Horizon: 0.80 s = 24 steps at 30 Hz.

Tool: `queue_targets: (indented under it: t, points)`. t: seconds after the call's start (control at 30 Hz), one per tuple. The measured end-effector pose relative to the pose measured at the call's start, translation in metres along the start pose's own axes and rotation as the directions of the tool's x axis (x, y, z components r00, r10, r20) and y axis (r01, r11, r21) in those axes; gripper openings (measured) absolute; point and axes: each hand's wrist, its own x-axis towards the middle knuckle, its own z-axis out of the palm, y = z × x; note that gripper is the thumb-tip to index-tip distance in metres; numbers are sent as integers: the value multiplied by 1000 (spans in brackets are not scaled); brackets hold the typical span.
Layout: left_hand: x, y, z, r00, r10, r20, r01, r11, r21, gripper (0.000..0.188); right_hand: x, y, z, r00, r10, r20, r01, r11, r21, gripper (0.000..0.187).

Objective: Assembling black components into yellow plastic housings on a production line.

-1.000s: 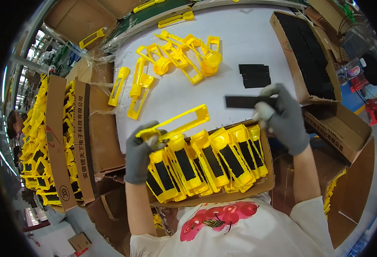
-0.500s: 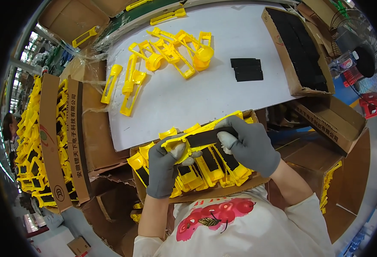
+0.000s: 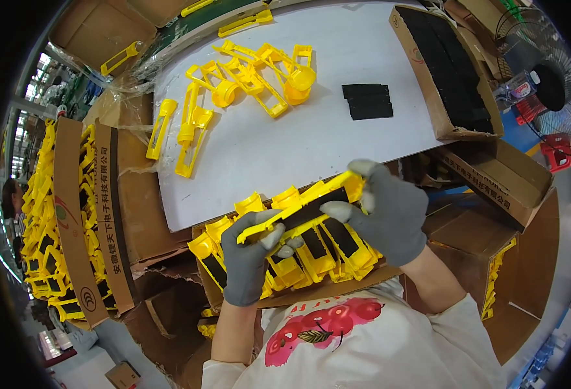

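Observation:
Both my hands wear grey gloves and hold one yellow plastic frame (image 3: 290,209) above an open cardboard box. A black rectangular strip (image 3: 315,206) lies lengthwise inside this frame. My left hand (image 3: 249,249) grips the frame's left end, its thumb and fingers closed around the edge. Over at the right end, my right hand (image 3: 389,211) pinches the frame, the thumb against the black strip. Directly beneath, yellow frames with black strips (image 3: 315,243) fill the box (image 3: 211,288) in a row.
Loose yellow frames (image 3: 250,78) lie on the white table (image 3: 259,146), with a small stack of black strips (image 3: 368,102) to their right. A carton of black strips (image 3: 441,71) stands at the far right. At left a carton (image 3: 78,214) is heaped with yellow frames. A fan (image 3: 548,84) stands beyond.
My right hand has shifted along the frame to its right end, the fingers now higher. The frame has tilted somewhat, and the black strip sits deeper in it.

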Motion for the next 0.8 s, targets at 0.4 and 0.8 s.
queue_targets:
  t: [0.4, 0.8]
  points:
    - [-24, -13, -16, 997, 54, 56, -70, 933, 353, 23, -34, 4, 15, 880, 189, 436, -371, 847, 380, 24]
    - [-1, 97, -147, 915, -350, -203, 349, 431, 832, 21, -20, 4, 11, 785, 264, 561, -562, 684, 464, 50]
